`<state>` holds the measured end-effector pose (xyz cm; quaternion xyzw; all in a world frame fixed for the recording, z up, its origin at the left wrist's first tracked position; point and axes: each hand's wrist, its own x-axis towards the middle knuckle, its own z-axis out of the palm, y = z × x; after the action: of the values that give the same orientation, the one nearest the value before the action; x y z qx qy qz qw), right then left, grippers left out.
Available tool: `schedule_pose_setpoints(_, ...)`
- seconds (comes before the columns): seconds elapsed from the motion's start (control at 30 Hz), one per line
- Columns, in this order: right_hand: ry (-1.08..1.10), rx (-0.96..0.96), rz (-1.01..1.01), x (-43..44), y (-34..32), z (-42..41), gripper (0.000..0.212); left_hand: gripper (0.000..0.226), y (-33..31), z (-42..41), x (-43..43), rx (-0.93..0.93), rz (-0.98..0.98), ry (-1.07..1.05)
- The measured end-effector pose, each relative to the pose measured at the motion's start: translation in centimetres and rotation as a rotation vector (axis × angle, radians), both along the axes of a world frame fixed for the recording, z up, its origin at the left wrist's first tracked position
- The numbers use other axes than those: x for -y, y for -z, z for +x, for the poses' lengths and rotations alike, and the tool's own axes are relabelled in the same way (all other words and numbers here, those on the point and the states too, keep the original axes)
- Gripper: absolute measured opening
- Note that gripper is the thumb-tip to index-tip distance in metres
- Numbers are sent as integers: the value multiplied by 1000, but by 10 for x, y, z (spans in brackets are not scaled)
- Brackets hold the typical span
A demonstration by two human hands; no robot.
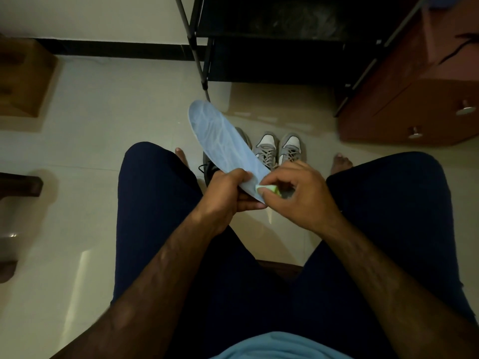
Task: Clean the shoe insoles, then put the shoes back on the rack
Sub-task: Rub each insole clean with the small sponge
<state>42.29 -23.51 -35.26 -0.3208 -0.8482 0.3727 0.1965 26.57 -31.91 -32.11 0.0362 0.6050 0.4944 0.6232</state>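
A long light-blue insole (223, 141) points up and away from me, above my knees. My left hand (228, 193) grips its near end from below, thumb on top. My right hand (298, 193) pinches a small pale-green cloth (269, 189) against the heel of the insole. On the floor beyond stand two grey-and-white sneakers (278, 150) side by side. A dark shoe (210, 169) lies partly hidden behind the insole and my left hand. The black shoe rack (280, 58) stands further back; its shelves look dark.
A reddish-brown cabinet with round knobs (414, 99) stands right of the rack. A wooden block (23, 79) sits at far left, and dark furniture edges (18, 185) lie below it. Pale floor tiles (103, 125) stretch between them. My bare feet flank the shoes.
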Motion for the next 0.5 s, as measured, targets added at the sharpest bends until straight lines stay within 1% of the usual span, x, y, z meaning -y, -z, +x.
schedule_pose_setpoints(0.1, 155, 5, -29, -14, 6, 0, 7, 17, 2, 0, -2, -3, 25, 4)
schedule_pose_setpoints(0.13, 170, 14, -28, -15, 7, -1, 7, 18, 3, -1, -3, 0, 27, 4)
schedule_pose_setpoints(0.23, 40, 11, -80, -4, 1, -2, 7, 26, 6, -2, -6, -10, 0, 8)
schedule_pose_setpoints(0.3, 16, 14, -106, -3, 0, -2, 8, 21, 5, -2, -7, -20, -10, 16)
schedule_pose_setpoints(0.37, 97, 51, -91, -11, 5, -3, 9, 18, 5, -2, -10, -16, -1, -1)
schedule_pose_setpoints(0.43, 201, 87, -66, -18, 10, -4, 9, 28, 10, -2, -15, -7, 6, -24)
schedule_pose_setpoints(0.5, 232, 107, -51, -18, 10, -6, 9, 32, 13, -1, -19, -5, -3, -32)
